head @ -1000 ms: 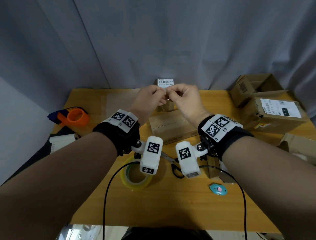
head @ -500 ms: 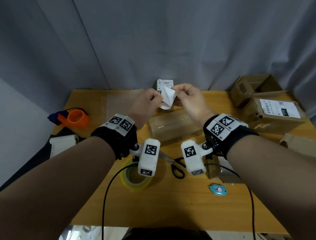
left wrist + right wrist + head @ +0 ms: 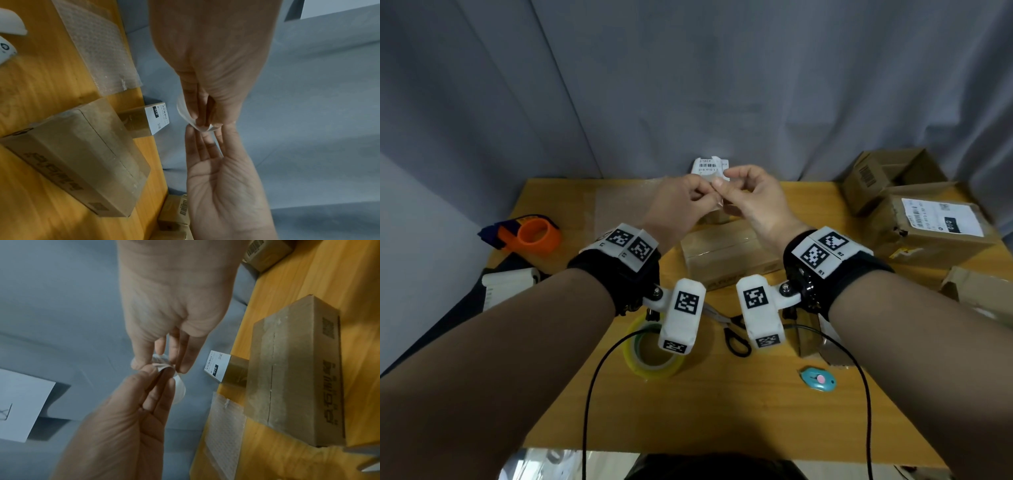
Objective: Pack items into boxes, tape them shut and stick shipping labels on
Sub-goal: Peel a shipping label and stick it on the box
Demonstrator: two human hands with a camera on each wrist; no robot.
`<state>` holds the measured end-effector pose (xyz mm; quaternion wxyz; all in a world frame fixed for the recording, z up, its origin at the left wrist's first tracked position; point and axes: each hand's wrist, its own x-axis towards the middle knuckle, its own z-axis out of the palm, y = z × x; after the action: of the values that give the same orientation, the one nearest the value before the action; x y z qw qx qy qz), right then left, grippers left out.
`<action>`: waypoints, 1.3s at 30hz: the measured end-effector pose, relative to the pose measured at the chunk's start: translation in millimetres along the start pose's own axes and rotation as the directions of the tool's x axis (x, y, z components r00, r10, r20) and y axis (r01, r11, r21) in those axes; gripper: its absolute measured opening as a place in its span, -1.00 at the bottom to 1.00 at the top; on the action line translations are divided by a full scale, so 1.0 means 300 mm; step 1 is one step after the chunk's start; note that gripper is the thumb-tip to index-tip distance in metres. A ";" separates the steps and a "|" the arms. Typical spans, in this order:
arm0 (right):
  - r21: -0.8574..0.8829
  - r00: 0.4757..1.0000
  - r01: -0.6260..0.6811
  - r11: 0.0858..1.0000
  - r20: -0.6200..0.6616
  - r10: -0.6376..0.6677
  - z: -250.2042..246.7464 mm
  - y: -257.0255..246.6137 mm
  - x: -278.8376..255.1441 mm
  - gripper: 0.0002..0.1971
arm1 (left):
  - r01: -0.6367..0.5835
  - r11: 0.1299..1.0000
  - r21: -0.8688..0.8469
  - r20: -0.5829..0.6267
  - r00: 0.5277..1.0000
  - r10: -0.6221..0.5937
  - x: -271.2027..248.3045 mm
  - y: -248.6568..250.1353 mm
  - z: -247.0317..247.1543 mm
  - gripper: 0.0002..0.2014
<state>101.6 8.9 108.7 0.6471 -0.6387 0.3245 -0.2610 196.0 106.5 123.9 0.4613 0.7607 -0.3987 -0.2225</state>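
Observation:
A small white shipping label [image 3: 708, 168] with a barcode is held up above the far middle of the table. My left hand [image 3: 702, 192] and my right hand [image 3: 723, 186] both pinch it at their fingertips, which meet. In the left wrist view a white strip of the label [image 3: 183, 113] curls out from my left hand's pinch. The right wrist view shows the printed part of the label [image 3: 161, 362] curled between both hands. Below the hands a brown taped box [image 3: 729, 255] lies on the table, and behind it stands a small labelled box [image 3: 157, 118].
An orange tape dispenser [image 3: 530, 234] and a white label roll [image 3: 510, 281] lie at the left. A clear tape roll [image 3: 650, 356], scissors [image 3: 736, 337] and a teal cutter [image 3: 818, 378] lie near me. Cardboard boxes [image 3: 935, 229] fill the right side. Bubble wrap [image 3: 619, 205] lies at the back left.
Half a second ago the hands had drawn apart with a white sheet peeled open between them. Now the fingertips are together again and the label is bunched between them.

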 end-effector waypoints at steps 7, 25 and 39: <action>-0.019 0.999 0.023 1.000 0.025 -0.023 -0.024 0.002 0.007 -0.88 | 0.013 1.000 0.023 -0.004 1.000 -0.013 0.013 -0.021 -0.016 -0.97; -0.311 0.970 0.244 0.919 0.078 -0.231 -0.004 0.012 0.006 -0.68 | 0.155 0.969 -0.191 -0.023 0.987 -0.162 0.030 -0.024 -0.003 -0.92; -0.241 0.988 0.137 0.961 -0.032 -0.149 -0.014 0.028 0.003 -0.65 | 0.043 0.994 -0.101 -0.142 0.988 -0.058 0.036 -0.040 0.009 -0.77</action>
<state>98.4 5.8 100.3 0.5369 -0.7268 0.3225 -0.2819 205.3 99.3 112.4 0.5199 0.7613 -0.3334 -0.1975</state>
